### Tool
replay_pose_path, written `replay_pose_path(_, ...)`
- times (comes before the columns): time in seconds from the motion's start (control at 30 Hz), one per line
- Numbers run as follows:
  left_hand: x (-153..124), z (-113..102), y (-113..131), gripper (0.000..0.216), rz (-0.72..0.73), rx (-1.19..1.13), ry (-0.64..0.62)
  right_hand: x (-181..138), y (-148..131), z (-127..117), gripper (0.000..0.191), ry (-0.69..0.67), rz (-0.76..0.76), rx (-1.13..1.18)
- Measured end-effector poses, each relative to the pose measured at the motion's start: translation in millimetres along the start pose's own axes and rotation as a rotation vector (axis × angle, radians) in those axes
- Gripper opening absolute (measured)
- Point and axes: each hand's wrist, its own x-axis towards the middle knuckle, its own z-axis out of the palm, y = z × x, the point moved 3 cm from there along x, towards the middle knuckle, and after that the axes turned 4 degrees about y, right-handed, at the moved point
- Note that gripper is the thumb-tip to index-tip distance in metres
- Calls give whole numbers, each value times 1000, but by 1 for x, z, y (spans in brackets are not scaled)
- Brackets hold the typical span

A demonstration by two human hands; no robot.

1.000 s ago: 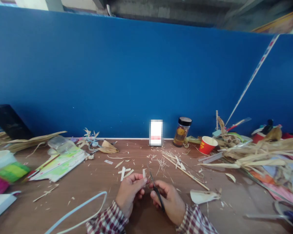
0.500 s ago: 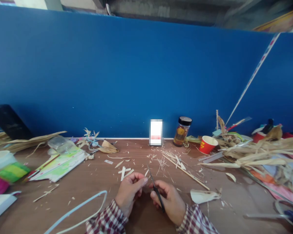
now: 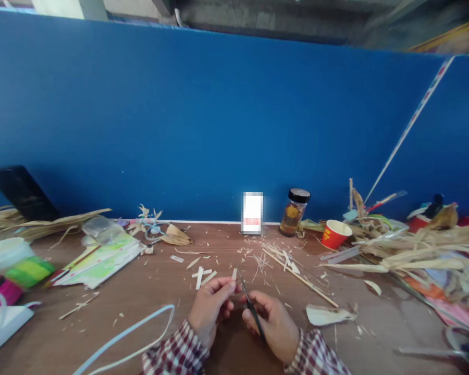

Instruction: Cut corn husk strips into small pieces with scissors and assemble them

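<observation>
A small pale strip of dried husk [image 3: 234, 274] stands upright at the near middle of the brown table [image 3: 156, 291], pinched between thumb and fingertips of the left hand [image 3: 211, 308]. Just beside it are the thin blades of black scissors [image 3: 251, 308], whose handles the right hand [image 3: 272, 325] grips with curled fingers. Around the hands lie cut strips [image 3: 199, 276] and shavings, with a curled husk piece [image 3: 329, 314] to the right and a pale blue cord [image 3: 130, 333] to the left; farther back a red paper cup [image 3: 335, 234] and a black-lidded jar [image 3: 294, 212] stand near the blue partition [image 3: 203, 120].
</observation>
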Motion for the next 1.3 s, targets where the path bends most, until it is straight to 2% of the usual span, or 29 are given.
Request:
replay_pose_path(0.2,2,-2,2,32,42,-73,19,-1,0,0,33,6,-5,-72)
replay_pose_path(0.47,3,-1,0,35,23,-68,17,-1,0,1,30,-1,-54,-167)
replay_pose_path(1.3,-4,4,-1,22,-47,-98,54,0,1,2,31,-10,-32,-113)
